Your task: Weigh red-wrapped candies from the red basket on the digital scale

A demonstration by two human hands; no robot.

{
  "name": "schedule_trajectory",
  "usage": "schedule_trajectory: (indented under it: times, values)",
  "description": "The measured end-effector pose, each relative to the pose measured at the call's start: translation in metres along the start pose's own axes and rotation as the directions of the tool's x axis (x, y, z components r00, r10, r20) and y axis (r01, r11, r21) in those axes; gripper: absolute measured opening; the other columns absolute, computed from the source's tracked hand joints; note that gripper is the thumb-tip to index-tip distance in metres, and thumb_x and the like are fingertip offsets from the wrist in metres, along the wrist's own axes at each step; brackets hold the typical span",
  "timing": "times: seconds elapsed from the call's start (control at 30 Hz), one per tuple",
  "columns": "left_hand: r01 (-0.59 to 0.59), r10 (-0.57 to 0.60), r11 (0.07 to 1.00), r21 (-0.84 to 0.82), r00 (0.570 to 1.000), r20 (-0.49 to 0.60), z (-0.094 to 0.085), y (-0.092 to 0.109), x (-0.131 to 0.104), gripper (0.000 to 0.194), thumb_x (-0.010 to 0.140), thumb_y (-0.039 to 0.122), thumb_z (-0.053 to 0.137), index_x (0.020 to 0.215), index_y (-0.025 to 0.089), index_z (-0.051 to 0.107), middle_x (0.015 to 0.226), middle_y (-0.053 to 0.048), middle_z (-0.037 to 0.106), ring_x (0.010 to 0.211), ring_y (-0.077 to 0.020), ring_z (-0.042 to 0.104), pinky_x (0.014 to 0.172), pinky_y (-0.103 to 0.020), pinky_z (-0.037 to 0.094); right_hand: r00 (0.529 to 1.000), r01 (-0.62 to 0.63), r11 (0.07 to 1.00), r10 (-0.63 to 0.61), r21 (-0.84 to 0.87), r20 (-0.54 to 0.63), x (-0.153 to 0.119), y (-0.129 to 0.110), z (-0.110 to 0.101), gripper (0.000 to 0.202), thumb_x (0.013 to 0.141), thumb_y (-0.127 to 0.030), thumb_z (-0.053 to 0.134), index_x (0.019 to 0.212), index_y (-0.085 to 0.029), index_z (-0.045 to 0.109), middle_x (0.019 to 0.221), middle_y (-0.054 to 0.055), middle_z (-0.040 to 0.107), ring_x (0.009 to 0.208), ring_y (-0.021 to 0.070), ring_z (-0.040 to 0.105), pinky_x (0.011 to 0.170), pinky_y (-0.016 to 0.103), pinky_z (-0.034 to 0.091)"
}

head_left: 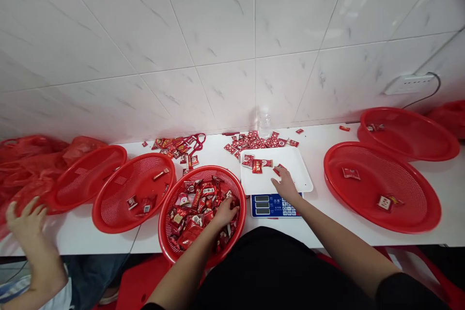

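Observation:
My left hand reaches into a red mesh basket filled with red wrapped packets; its fingers are bent among the packets, and what they hold is hidden. My right hand is over the white tray of a scale, with its thumb spread and its fingertips at a small red packet. Several other packets lie on the tray to the left of that hand. The blue scale panel shows below the tray.
Small packets lie behind the tray near a clear bottle. More packets and a red strap lie behind the full basket. Red baskets stand left and others right. Another person's hand is by red bags at far left.

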State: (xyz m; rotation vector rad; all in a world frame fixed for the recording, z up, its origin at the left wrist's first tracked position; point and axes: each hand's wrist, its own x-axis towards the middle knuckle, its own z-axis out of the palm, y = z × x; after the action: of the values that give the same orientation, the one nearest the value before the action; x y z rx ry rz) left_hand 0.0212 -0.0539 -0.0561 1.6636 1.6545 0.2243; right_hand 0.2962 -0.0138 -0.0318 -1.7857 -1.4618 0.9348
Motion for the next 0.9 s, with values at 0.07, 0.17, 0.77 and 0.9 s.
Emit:
schedule_trajectory:
  times: [0.07,0.17,0.77,0.9]
  values:
    - [0.008,-0.008,1.000,-0.009,1.000,0.000,-0.001,0.001,0.000,0.027,0.075,0.024,0.056,0.100,0.015,0.062,0.103,-0.009,0.063,0.099,-0.0215,0.057,0.091,-0.031,0.039,0.999,0.028,0.987,-0.025,-0.158,0.022,0.012,-0.006,0.010,0.063,0.079,-0.040,0.051,0.137,-0.021,0.034,0.146,0.012,0.026,0.136,0.0274,0.018,0.107,0.045,0.024]
    - [0.010,-0.010,0.999,-0.037,1.000,-0.004,-0.002,0.002,-0.001,0.023,0.075,0.022,0.057,0.095,0.017,0.064,0.100,-0.007,0.064,0.098,-0.0216,0.057,0.091,-0.031,0.039,0.997,-0.035,0.953,0.054,-0.301,0.055,0.031,-0.022,0.025,0.075,0.079,-0.053,0.049,0.142,-0.021,0.024,0.150,0.014,0.015,0.139,0.0320,0.004,0.107,0.050,0.016]
    - [-0.009,0.009,0.995,-0.095,1.000,0.000,-0.005,-0.004,-0.002,0.023,0.078,0.026,0.051,0.096,0.016,0.060,0.101,-0.008,0.064,0.095,-0.0203,0.059,0.088,-0.030,0.041,0.880,0.446,0.724,-0.246,-0.527,0.407,0.062,-0.053,0.028,0.053,0.079,-0.063,0.042,0.120,-0.033,0.054,0.153,0.002,0.014,0.138,0.0333,-0.004,0.101,0.062,-0.010]
    - [0.034,-0.034,0.996,-0.078,0.999,0.000,-0.006,-0.002,0.001,0.024,0.077,0.026,0.053,0.098,0.016,0.061,0.104,-0.008,0.065,0.099,-0.0207,0.059,0.090,-0.030,0.040,0.949,0.298,0.755,-0.169,-0.584,0.266,0.058,-0.033,0.011,0.055,0.075,-0.065,0.047,0.111,-0.024,0.058,0.153,0.007,0.008,0.137,0.0348,-0.007,0.100,0.063,-0.007]
